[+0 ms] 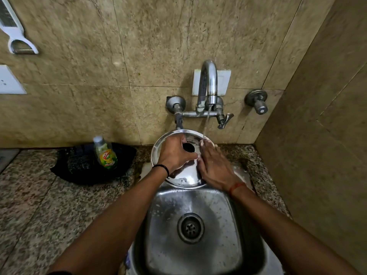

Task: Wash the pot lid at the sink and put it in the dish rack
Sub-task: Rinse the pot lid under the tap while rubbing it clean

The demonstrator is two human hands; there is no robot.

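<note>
We're mid-wash here, water running from the tap [208, 84] in a thin stream that lands at the far right edge of the pot lid [179, 175], right by the fingertips of the right hand [215, 165]. The lid is held up over the back of the sink [190, 225], tilted toward the camera. The left hand [175, 154] has its fingers curled around the dark knob at the lid's centre, a firm grasp by the look of it. The right hand lies flat, fingers straight, pressing against the lid's right side; it seems to be rubbing the surface rather than holding anything.

So where does that leave the job? My read: rinsing or hand-scrubbing is under way and not finished, and the whole second half remains, since no dish rack shows anywhere in view (it must be off-frame). A bottle of dish soap [105, 153] stands on a black cloth [79, 167] to the left on the counter [29, 195].

The lid itself is shiny steel, round, wet, with droplets on its near rim. No suds on it that I can make out.
</note>
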